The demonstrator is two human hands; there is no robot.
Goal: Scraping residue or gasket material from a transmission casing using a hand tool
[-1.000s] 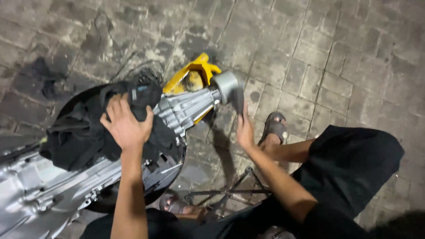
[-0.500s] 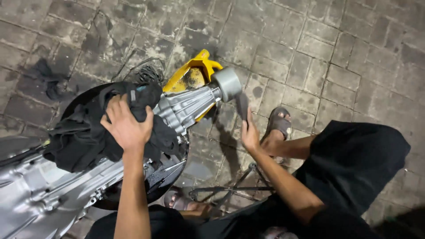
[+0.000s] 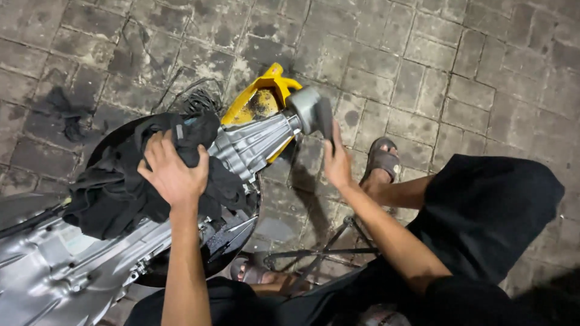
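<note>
A long silver metal gearbox housing (image 3: 251, 145) lies slanted across a dark round basin (image 3: 241, 232), its narrow end pointing up to the right. My left hand (image 3: 172, 172) presses a black cloth (image 3: 115, 193) onto the middle of the housing. My right hand (image 3: 336, 162) is raised beside the round grey end cap (image 3: 309, 110), fingers up against its lower edge. Whether it grips the cap is unclear.
A yellow plastic container (image 3: 260, 99) sits behind the housing's narrow end. The ground is grey paving brick (image 3: 459, 78). My sandalled foot (image 3: 382, 160) rests at the right, and a thin metal frame (image 3: 326, 250) lies near my legs. A dark rag (image 3: 63, 108) lies on the bricks at left.
My right hand has risen from near my foot up to the end cap. The left hand stays on the black cloth.
</note>
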